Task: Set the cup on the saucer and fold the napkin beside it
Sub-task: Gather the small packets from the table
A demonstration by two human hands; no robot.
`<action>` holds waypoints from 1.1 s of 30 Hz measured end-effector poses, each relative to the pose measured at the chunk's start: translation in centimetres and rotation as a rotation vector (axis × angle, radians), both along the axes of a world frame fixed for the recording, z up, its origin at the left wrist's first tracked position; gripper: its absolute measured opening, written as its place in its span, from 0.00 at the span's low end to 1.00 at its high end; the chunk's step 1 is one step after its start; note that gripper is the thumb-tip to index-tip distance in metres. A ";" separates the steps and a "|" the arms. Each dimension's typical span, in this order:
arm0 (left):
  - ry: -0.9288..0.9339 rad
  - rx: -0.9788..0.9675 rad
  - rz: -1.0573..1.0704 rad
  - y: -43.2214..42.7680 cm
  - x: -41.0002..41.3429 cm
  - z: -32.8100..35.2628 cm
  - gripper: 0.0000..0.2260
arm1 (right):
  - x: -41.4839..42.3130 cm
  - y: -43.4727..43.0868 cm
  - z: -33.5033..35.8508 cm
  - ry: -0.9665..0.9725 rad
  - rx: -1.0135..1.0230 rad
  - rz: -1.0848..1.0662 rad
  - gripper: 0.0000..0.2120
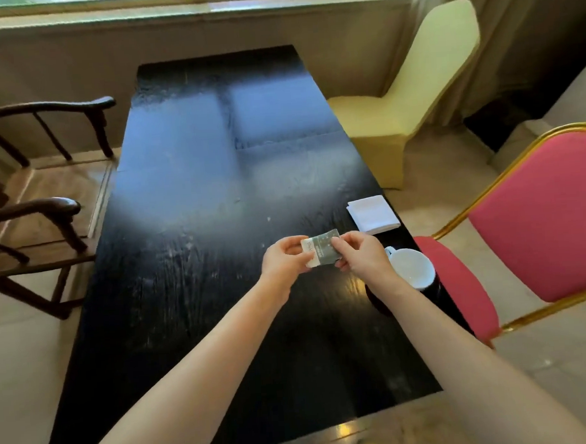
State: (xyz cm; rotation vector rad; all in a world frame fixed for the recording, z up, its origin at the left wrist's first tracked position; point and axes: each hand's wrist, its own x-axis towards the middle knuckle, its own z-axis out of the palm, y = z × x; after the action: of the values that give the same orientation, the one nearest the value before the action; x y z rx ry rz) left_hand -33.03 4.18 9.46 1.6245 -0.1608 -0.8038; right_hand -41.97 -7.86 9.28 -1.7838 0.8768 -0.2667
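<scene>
Both hands hold a small grey-green packet (324, 250) above the black table (194, 200). My left hand (285, 261) pinches its left end and my right hand (360, 257) pinches its right side. A white cup (413, 268) stands on a dark saucer (379, 302) just right of my right wrist, near the table's right edge; my right forearm hides part of the saucer. Beyond the cup, a white folded napkin (373, 214) lies flat by the same edge.
A pink chair with a gold frame (538, 220) stands close to the table's right side. A yellow covered chair (410, 91) is farther back on the right. Dark wooden armchairs (47, 216) stand on the left. A window sill runs along the far wall.
</scene>
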 end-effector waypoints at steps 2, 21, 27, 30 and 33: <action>0.028 0.009 -0.006 -2.2 -2.6 -0.5 0.14 | -2.7 -2.0 -0.7 0.020 0.018 -0.015 0.05; 0.239 0.370 0.067 -12.0 -21.3 -12.4 0.14 | -21.2 -9.8 -13.3 0.354 -0.045 -0.114 0.05; 0.215 0.431 0.058 -12.6 -22.0 -13.5 0.12 | -21.7 -10.2 -14.3 0.413 -0.150 -0.028 0.06; 0.191 0.427 0.043 -12.4 -22.5 -13.8 0.13 | -22.0 -10.3 -14.3 0.407 -0.186 -0.033 0.05; 0.141 0.447 0.017 -12.5 -22.9 -14.1 0.13 | -22.3 -10.2 -14.4 0.398 -0.218 -0.020 0.06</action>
State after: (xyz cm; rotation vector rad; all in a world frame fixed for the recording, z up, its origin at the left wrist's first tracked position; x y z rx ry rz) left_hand -55.90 -8.27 -4.66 1.9733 0.1441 -0.9870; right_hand -64.25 -18.08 -5.08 -2.0713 1.1816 -0.0166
